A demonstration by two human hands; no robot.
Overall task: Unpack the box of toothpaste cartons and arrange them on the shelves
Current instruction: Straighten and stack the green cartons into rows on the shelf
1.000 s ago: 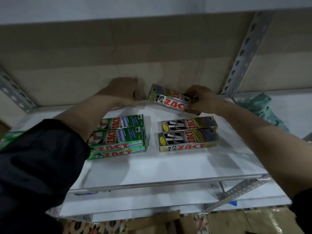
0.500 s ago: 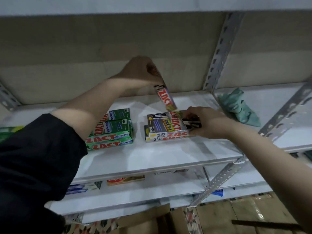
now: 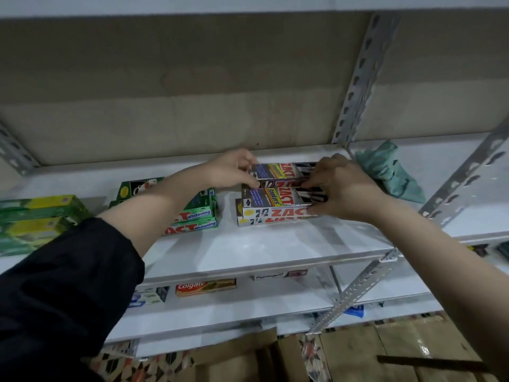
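**Both hands on the silver toothpaste cartons at the back of the shelf**

Up on the white shelf (image 3: pixel 248 249), seen from the head camera, both arms reach forward and slightly upward. The left hand (image 3: pixel 234 169) comes in from the left, its forearm bare below a black sleeve (image 3: pixel 63 288), and its fingers are curled onto the left end of the far silver carton (image 3: pixel 278 172). The right hand (image 3: pixel 341 188) comes in from the right with a bare forearm; its fingers are bent and spread over the right ends of the silver cartons, pinching the near stack (image 3: pixel 272 208) at its right end.

Four silver cartons can be made out: two stacked near, one on top of the other, and two stacked just behind them. Their right ends are covered by the right hand, so how the fingers lie underneath cannot be told.

To the left, near the silver group but apart from it, sits a stack of green whitening cartons (image 3: pixel 192 216). The left forearm crosses over it, so only parts show and the count is unclear; two front faces and bits of at least two more behind can be seen. Further left, two yellow-green boxes (image 3: pixel 33 216) are cut off by the frame edge and blurred.

At the far right of the shelf lies one crumpled teal cloth (image 3: pixel 391 175), beside a grey slotted upright (image 3: pixel 358 84).

On the lower shelf (image 3: pixel 248 307), three cartons peek out under the shelf edge: one orange carton (image 3: pixel 206 286), one white carton (image 3: pixel 278 274) to its right, and one blurred whitish carton (image 3: pixel 148 296) to its left. Brown cardboard (image 3: pixel 371 351) lies on the floor below.
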